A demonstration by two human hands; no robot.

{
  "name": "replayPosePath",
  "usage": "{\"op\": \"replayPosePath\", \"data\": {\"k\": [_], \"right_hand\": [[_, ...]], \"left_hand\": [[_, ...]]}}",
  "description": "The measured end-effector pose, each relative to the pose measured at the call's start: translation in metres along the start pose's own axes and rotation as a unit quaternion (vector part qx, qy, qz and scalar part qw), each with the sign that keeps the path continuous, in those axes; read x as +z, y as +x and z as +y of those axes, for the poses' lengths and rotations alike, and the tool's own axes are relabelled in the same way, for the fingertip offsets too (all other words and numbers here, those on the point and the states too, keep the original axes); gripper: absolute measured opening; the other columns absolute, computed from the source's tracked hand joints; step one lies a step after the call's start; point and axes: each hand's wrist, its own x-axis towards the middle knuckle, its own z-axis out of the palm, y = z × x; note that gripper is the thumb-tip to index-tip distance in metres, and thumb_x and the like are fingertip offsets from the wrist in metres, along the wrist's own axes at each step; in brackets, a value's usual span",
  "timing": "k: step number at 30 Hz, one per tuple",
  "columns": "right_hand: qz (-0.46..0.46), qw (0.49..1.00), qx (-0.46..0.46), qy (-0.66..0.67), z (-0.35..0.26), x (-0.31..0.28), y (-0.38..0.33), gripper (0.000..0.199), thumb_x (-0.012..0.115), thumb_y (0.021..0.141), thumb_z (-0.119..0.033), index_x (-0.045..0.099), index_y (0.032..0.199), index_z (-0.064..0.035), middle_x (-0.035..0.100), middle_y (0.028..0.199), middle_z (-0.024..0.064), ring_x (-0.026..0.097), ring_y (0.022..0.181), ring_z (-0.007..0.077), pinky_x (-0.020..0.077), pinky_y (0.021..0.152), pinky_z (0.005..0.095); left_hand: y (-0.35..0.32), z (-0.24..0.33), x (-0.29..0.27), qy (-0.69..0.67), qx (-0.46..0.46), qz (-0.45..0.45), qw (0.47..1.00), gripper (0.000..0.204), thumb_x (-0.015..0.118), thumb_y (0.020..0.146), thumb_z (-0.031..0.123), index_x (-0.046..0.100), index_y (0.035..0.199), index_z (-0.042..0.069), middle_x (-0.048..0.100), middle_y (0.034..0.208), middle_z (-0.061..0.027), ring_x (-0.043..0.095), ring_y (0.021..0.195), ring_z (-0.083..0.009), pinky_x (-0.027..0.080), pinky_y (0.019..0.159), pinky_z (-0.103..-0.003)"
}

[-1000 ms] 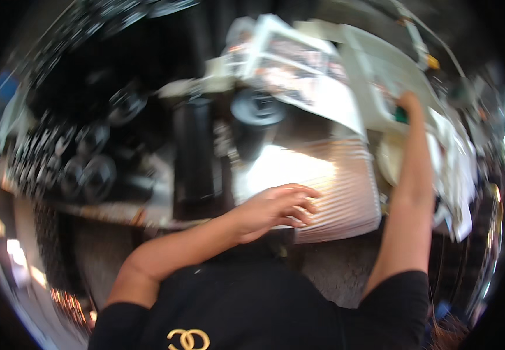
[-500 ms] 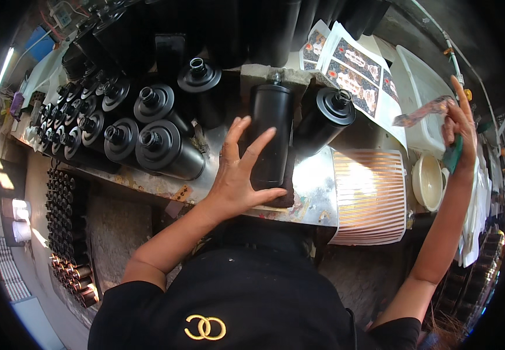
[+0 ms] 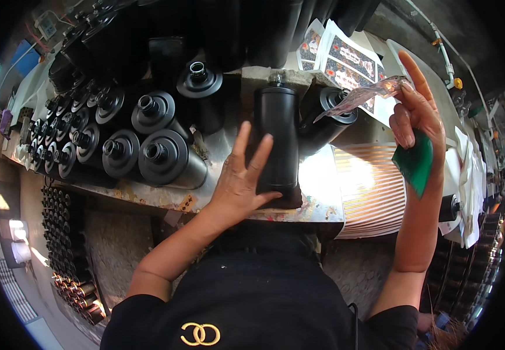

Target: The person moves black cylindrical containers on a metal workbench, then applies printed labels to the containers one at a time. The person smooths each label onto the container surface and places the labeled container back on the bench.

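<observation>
A black matte bottle (image 3: 281, 134) lies on the bench in front of me, its neck pointing away and resting by a grey cloth. My left hand (image 3: 238, 184) is at its left side with fingers spread; the thumb is at its near end, and I cannot tell how firmly it touches. Raised at the right, my right hand (image 3: 420, 114) pinches a limp, shiny, see-through film strip (image 3: 363, 96), which dangles leftward. A flat green scraper (image 3: 414, 162) is tucked in the same hand, against the palm.
Several black bottles (image 3: 165, 154) stand in rows at the left, and another bottle (image 3: 329, 111) leans to the right. Printed sheets (image 3: 345, 67) lie at the back right. A striped sheet (image 3: 366, 195) overhangs the bench's front edge (image 3: 316, 214).
My right hand has moved left with the film strip and green scraper, bringing the strip above the right-hand bottle. The left hand stays beside the lying bottle.
</observation>
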Motion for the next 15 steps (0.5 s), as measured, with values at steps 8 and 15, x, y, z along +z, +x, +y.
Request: {"op": "replayPosePath", "data": {"k": [8, 15], "right_hand": [[0.003, 0.997, -0.079, 0.018, 0.016, 0.042, 0.002, 0.042, 0.047, 0.096, -0.010, 0.044, 0.137, 0.0007, 0.068, 0.102, 0.0207, 0.043, 0.039, 0.0013, 0.0341, 0.038, 0.0145], [0.002, 0.995, 0.091, -0.030, 0.067, 0.068, -0.065, 0.052, 0.053, 0.095, -0.010, 0.035, 0.144, -0.0042, 0.068, 0.102, 0.0160, 0.043, 0.041, 0.0031, 0.0353, 0.038, 0.0158]], "left_hand": [[-0.004, -0.027, 0.013, -0.112, 0.047, -0.015, 0.992, 0.106, 0.079, 0.076, 0.026, 0.007, 0.153, 0.014, -0.001, 0.156, -0.0235, 0.016, 0.143, -0.0404, 0.031, 0.112, -0.045], [-0.003, -0.036, 0.009, -0.135, 0.025, -0.059, 0.989, 0.113, 0.080, 0.075, 0.019, -0.002, 0.152, 0.008, 0.016, 0.155, -0.0206, 0.021, 0.143, -0.0328, 0.027, 0.113, -0.041]]}}
